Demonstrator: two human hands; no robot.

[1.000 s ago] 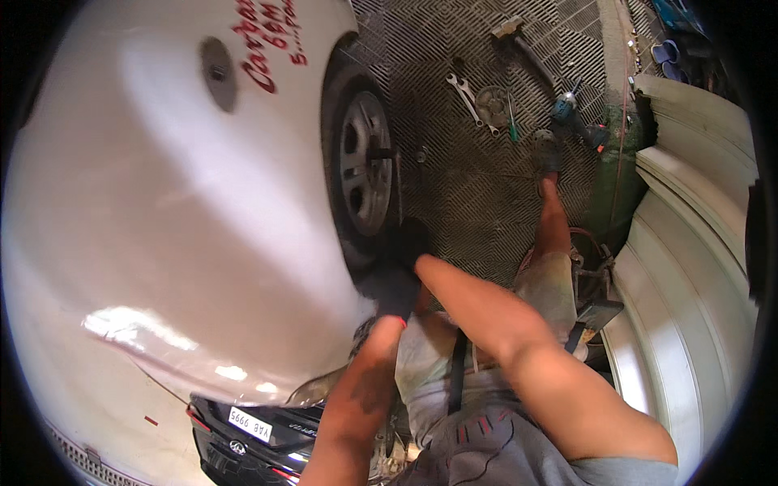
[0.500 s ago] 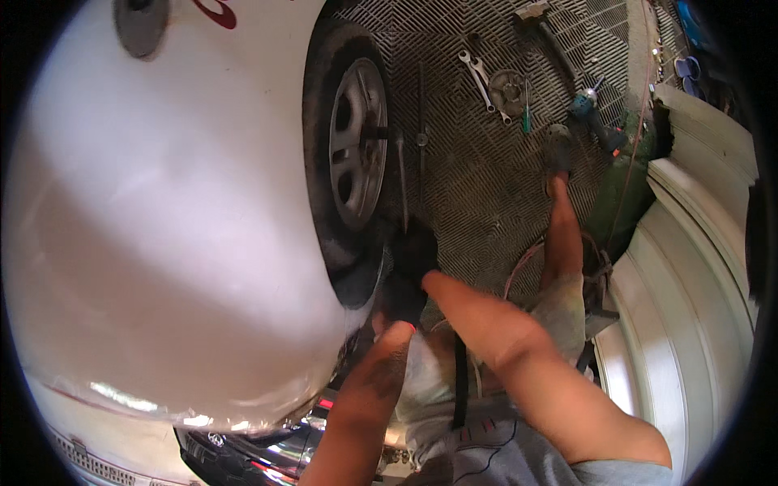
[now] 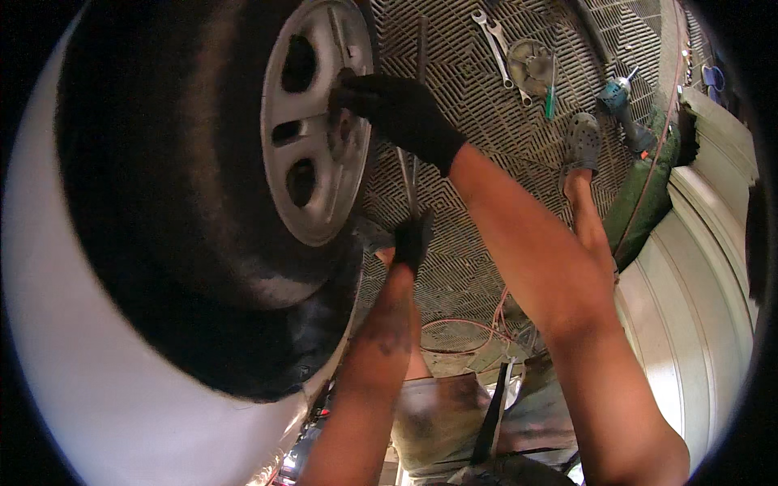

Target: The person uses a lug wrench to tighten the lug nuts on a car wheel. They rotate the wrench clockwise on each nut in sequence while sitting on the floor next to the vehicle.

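Wheel (image 3: pixel 312 130) of a white vehicle (image 3: pixel 97 389), fitted with a silver hubcap and a dark tyre (image 3: pixel 162 186), fills the frame from nine to twelve o'clock. Right hand (image 3: pixel 401 109), in a black glove, lies against the hubcap's hub at about one o'clock from the picture's centre; its fingers (image 3: pixel 348 85) curl onto the hub, but what the grip encloses there cannot be told. Left hand (image 3: pixel 412 239), also gloved in black, sits near the centre of the picture, just below the wheel's lower edge, its grip closed around a long metal bar (image 3: pixel 409 174) that runs upward toward the right hand and on toward twelve o'clock. Both bare forearms enter from the six o'clock edge.

The floor is a ribbed patterned mat (image 3: pixel 486 162), extending from the centre to twelve o'clock. On it, at about one o'clock, lie two wrenches (image 3: pixel 494 49) side by side, a round metal dish (image 3: pixel 531 65) just beside them, and a green-handled screwdriver (image 3: pixel 550 93) touching the dish's rim. Farther toward two o'clock lies a teal power drill (image 3: pixel 620 101). The person's foot in a grey perforated clog (image 3: pixel 582 142) rests on the mat near the drill. A green padded roll (image 3: pixel 644 194) lies along a white corrugated wall (image 3: pixel 697 308) at three o'clock.
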